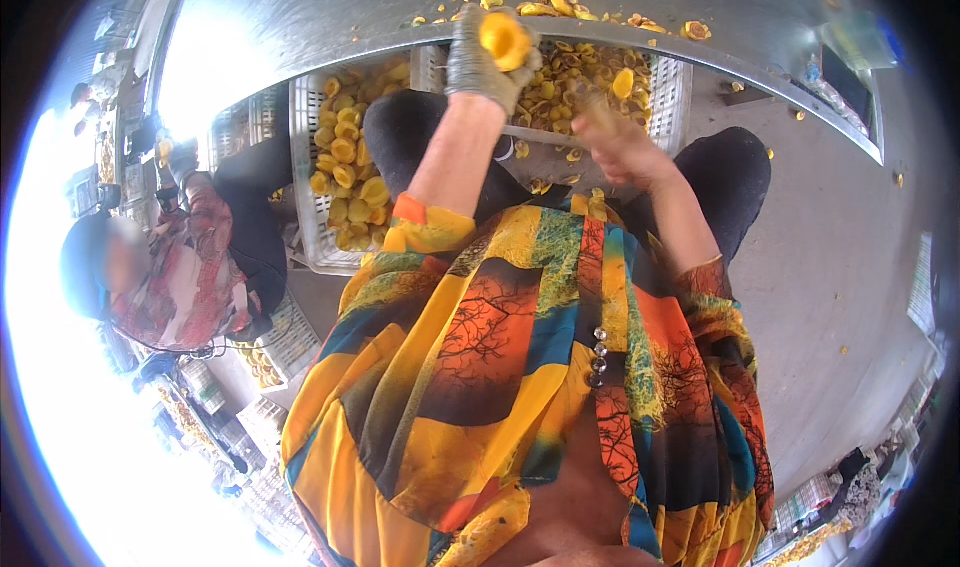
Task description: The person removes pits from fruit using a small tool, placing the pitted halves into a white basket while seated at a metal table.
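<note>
My left hand (pixel 487 64), in a grey work glove, holds a halved yellow stone fruit (pixel 505 42), likely a peach, with its hollowed cut face up. It is at the metal table's front edge. My right hand (pixel 626 147) is bare and blurred by motion, its fingers curled. Whether it grips anything is unclear. Beyond it lies a white plastic crate (pixel 670 102) of brownish-yellow fruit pieces. A bright yellow piece (pixel 623 84) appears above that heap; whether it rests there or is in the air is unclear. Beside my left knee stands a white crate (pixel 304 192) of fruit halves (pixel 345 151).
Fruit scraps (pixel 555 8) lie along the front of the metal table (pixel 337 4). Under its edge are my knees, either side of the scrap crate. A co-worker (pixel 187 259) sits to my left, near another crate (pixel 289 342). Bits of fruit (pixel 898 180) dot the floor.
</note>
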### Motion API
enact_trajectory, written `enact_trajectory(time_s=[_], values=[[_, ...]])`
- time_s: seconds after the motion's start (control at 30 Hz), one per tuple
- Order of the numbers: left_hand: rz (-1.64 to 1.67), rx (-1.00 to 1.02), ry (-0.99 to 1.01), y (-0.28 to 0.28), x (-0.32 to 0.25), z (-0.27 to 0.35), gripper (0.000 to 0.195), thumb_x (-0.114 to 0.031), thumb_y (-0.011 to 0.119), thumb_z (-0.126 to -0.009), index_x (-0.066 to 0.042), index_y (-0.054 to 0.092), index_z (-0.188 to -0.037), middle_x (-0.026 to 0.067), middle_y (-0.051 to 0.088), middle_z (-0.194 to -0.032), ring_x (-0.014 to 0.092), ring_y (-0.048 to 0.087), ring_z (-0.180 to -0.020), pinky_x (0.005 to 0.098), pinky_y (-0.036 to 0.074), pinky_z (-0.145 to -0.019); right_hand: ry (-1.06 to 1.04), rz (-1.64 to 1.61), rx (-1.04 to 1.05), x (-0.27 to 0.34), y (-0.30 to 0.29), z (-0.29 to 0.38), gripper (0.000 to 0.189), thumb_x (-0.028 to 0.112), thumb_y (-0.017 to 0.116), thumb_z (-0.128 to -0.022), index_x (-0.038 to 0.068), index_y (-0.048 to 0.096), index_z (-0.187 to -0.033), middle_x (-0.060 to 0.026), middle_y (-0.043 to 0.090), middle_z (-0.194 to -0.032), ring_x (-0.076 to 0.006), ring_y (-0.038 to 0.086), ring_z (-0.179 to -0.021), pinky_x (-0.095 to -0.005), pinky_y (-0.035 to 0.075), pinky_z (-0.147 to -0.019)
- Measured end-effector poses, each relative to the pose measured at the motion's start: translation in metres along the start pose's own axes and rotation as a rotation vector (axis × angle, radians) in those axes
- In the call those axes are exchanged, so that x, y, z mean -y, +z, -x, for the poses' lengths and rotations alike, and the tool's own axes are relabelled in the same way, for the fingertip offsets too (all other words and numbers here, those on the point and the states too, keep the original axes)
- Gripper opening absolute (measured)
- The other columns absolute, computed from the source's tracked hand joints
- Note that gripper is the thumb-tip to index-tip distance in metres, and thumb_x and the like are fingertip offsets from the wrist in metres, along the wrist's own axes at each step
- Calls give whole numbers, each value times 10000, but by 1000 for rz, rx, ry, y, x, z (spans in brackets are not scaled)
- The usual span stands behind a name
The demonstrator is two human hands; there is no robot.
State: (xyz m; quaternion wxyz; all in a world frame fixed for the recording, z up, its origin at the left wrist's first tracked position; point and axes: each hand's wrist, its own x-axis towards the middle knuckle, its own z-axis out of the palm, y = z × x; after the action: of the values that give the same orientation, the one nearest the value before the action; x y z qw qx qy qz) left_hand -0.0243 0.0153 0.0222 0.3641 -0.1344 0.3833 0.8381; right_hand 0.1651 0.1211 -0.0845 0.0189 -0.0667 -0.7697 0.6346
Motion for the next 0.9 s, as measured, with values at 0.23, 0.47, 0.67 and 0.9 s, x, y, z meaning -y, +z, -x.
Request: enact_trajectory(time_s=[0.23, 0.47, 0.67, 0.9], values=[[-363, -378, 581, -93, -117, 30, 340, -376, 608, -749, -70, 561, -891, 88, 561, -845, 211, 570, -797, 331, 528, -586, 249, 777, -233, 29, 7, -4, 444, 432, 566, -778, 20, 427, -870, -204, 566, -652, -368, 584, -619, -435, 481, -560], [-2255, -794, -40, -270, -143, 55, 544, -553, 482, -783, -119, 558, -1101, 171, 561, -1077, 312, 525, -1017, 386, 416, -857, 150, 974, -674, 84, -89, -30, 380, 444, 378, -884, 66, 404, -858, -132, 565, -612, -252, 590, -514, -349, 469, -381], [-2056, -541, 1020, -175, -132, 28, 391, -350, 617, -769, -61, 581, -1028, 142, 573, -1055, 280, 551, -968, 347, 426, -850, 540, 1343, -532, 52, -206, -57, 292, 332, 467, -856, 53, 510, -931, -157, 615, -853, -319, 596, -825, -431, 469, -709], [-2261, -44, 714, -42, -113, -47, 569, -438, 587, -739, -178, 451, -1226, 85, 438, -1266, 269, 460, -1121, 346, 373, -934, 784, 1393, -308, 39, -246, -75, 294, 305, 548, -807, 81, 538, -997, -144, 598, -982, -292, 567, -945, -420, 457, -761]])
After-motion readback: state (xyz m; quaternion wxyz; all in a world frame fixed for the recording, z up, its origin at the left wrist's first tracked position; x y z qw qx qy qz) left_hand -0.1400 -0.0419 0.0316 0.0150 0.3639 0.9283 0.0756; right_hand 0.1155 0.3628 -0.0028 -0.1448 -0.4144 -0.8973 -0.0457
